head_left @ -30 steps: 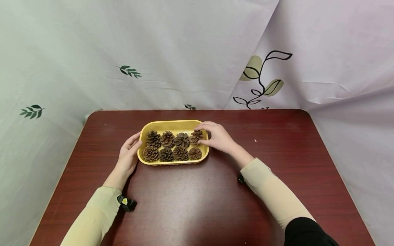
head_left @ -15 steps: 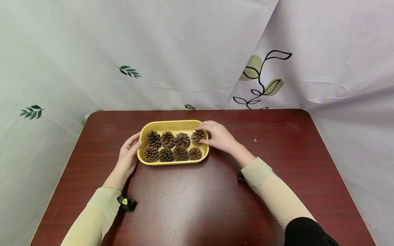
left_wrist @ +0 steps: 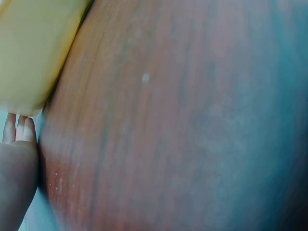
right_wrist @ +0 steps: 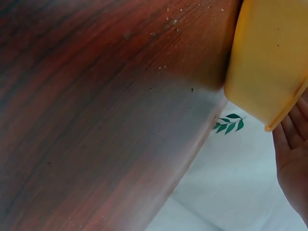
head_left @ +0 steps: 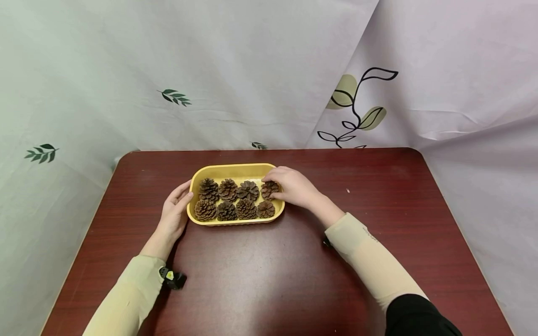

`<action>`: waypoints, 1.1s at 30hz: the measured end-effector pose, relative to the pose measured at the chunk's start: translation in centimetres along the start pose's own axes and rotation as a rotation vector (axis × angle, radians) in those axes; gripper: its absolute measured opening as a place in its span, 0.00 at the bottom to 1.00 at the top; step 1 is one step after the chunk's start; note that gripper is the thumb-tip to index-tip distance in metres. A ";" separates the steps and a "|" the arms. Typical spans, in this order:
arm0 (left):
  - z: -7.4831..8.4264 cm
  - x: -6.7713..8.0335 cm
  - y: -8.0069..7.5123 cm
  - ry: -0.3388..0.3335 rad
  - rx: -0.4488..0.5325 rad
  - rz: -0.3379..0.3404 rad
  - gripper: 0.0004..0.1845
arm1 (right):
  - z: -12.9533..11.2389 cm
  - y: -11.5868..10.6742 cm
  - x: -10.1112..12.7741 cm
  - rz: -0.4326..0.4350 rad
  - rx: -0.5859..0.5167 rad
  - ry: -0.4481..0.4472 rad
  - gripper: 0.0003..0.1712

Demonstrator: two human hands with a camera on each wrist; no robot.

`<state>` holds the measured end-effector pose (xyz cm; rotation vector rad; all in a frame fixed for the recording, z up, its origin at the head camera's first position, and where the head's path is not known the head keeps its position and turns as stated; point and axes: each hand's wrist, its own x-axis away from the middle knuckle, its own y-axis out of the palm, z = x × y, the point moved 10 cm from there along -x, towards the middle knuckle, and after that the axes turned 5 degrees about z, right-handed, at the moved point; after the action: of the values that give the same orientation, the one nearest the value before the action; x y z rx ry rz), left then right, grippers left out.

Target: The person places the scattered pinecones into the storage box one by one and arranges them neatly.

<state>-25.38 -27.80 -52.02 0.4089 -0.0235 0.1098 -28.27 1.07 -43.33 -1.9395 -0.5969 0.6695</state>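
Observation:
A yellow oblong tray (head_left: 235, 170) sits on the dark red table (head_left: 269, 266) and holds several brown pine cones (head_left: 227, 189) in two rows. My left hand (head_left: 175, 213) rests flat against the tray's left end with straight fingers. My right hand (head_left: 290, 187) reaches over the tray's right end, its fingers curled round the back-right pine cone (head_left: 269, 190). In the left wrist view the tray's wall (left_wrist: 33, 53) shows blurred above my fingers (left_wrist: 19, 131). The right wrist view shows the tray's outer wall (right_wrist: 269, 57) and my palm (right_wrist: 293, 159).
A pale curtain with leaf prints (head_left: 176, 97) hangs close behind the table and round its sides. A small speck (head_left: 348, 191) lies on the table right of the tray. Bare tabletop stretches in front of the tray and to its right.
My right hand has shifted slightly left and lower, closing more over the back-right pine cone. The left hand and the tray have stayed put.

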 end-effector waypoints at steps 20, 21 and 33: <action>-0.4 -0.1 0.1 -0.020 -0.004 0.012 0.19 | -0.3 1.2 0.0 -0.044 0.016 -0.022 0.27; -0.5 -0.1 0.1 -0.024 -0.005 0.013 0.19 | -0.3 1.2 0.0 -0.042 0.014 -0.019 0.27; -0.7 0.1 -0.3 -0.028 -0.040 0.003 0.19 | 0.1 -0.5 1.2 0.077 -0.072 0.016 0.24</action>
<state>-25.28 -27.75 -52.80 0.3700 -0.0540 0.1066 -27.53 2.15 -43.12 -2.0416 -0.5448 0.6887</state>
